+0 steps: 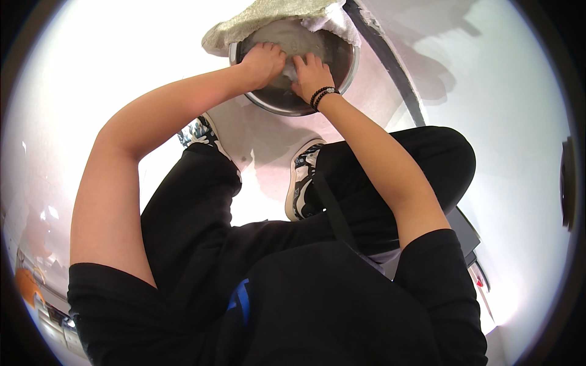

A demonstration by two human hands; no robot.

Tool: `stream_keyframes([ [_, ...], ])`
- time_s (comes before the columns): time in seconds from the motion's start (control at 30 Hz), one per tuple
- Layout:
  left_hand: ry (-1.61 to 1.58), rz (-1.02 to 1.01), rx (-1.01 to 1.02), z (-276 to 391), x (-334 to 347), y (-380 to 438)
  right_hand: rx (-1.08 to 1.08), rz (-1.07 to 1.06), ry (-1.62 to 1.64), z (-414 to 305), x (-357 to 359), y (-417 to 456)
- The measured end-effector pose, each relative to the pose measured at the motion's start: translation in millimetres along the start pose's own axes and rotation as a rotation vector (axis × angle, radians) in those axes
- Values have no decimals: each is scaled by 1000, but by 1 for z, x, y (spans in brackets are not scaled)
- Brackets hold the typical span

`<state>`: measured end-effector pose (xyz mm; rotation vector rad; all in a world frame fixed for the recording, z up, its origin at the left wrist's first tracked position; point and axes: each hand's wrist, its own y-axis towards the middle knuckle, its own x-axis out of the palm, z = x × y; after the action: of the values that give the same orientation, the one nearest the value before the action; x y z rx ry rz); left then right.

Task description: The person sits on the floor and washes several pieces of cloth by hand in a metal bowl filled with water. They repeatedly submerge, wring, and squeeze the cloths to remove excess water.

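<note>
A round stainless steel basin (300, 112) stands on the floor before me, with murky water inside. A wet, greyish cloth (289, 71) lies in it and looks partly under water. Both hands reach into the basin from the near side. My left hand (264, 66) is curled in a fist over the cloth, knuckles up. Close beside it, my right hand (313, 75) pinches a bunched fold with bent fingers; two dark beaded bracelets (324, 95) circle that wrist. A pale, thick towel (270, 20) drapes over the far rim.
My patterned shoes (304, 176) flank the near side of the basin. A dark strip (389, 59) runs along the foot of the white wall (503, 114) at the right. Behind my right side is a grey flat object (460, 231); an orange item (29, 286) shows far left.
</note>
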<state>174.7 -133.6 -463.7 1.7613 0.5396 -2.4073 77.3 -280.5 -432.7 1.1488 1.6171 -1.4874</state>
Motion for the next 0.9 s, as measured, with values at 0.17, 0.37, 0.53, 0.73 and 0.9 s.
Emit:
stream_keyframes([
  [0.17, -257, -114, -65, -11, -9, 0, 239, -133, 345, 8, -7, 13],
  [0.37, -628, -102, -237, -22, -18, 7, 351, 50, 243, 25, -10, 28],
  [0.53, -709, -83, -158, -25, -29, 10, 606, -74, 601, 23, -24, 30],
  [0.73, -1186, -271, -440, -8, -72, 5, 750, -279, 1025, 27, -48, 32],
  [0.9, -1494, -120, -544, -1, -83, 0, 777, -465, 1196, 18, -91, 15],
])
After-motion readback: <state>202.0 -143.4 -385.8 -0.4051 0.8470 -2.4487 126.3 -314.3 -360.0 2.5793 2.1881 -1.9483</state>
